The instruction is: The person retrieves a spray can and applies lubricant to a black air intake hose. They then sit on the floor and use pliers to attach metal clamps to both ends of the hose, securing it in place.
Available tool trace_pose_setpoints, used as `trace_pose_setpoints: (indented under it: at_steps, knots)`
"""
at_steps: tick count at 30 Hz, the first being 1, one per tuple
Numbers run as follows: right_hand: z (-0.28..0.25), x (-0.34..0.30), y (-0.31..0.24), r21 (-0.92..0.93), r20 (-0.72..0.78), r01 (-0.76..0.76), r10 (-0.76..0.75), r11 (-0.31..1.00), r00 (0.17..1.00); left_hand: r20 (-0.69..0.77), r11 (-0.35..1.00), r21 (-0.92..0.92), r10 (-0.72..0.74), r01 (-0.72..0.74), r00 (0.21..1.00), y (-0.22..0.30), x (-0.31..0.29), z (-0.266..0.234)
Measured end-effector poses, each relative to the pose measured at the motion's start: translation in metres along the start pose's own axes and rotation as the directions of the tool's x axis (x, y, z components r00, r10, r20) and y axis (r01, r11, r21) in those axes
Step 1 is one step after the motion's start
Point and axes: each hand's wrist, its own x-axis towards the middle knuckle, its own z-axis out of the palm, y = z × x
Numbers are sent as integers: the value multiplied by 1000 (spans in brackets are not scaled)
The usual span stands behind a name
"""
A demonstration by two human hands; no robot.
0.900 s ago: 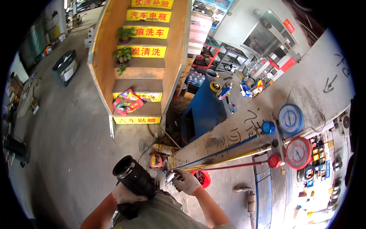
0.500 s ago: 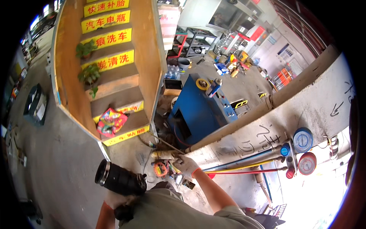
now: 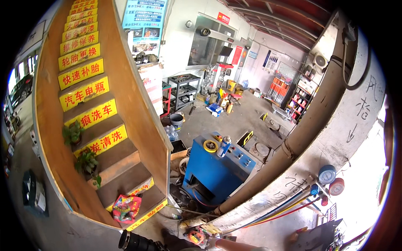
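A black ribbed air intake hose (image 3: 141, 241) with a metal clamp around its end sticks up at the lower edge, left of the middle. My left hand is out of the picture below it. At the bottom centre my right hand (image 3: 212, 242) is partly cut off, its forearm coming in from the right. Its fingers cannot be made out, so what it holds, if anything, is hidden. Close to that hand, on the left, lies an orange-and-black round object (image 3: 195, 236) on the floor, at the foot of a slanting white beam (image 3: 268, 196).
Wooden stairs (image 3: 119, 169) rise at the left, bearing potted plants (image 3: 86, 162) and a red packet (image 3: 126, 208). Ahead stands a blue machine (image 3: 217, 175) with a spray can (image 3: 224, 146) on top. Pressure gauges (image 3: 327, 174) with coloured hoses hang by the beam at the right.
The view has tilted up, so the hose, my right arm and the floor items now sit lower. My left arm and the right hand's glove, plain before, are now out of sight or cut off.
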Motion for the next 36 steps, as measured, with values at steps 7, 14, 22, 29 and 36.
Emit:
trace_pose_setpoints:
  at_steps: [7,14,22,29,36]
  knots:
    - [-111,25,-92,180,-355,109,-39,978,934,-202,972,-199,-163,123,966,88,68,-72]
    - [-339,-175,-316,516,-691,774,-355,367,629,-106,969,-188,-180,158,978,100,107,-110]
    - [-283,-161,-514,154,-520,743,-586,652,622,106,973,-106,-192,203,976,78,83,-139]
    - [-185,-145,-544,205,-474,504,-366,839,801,352,968,-45,-215,246,911,26,80,-134]
    - [-124,-214,-591,278,-852,597,-94,752,515,577,983,46,-171,177,799,38,67,-90]
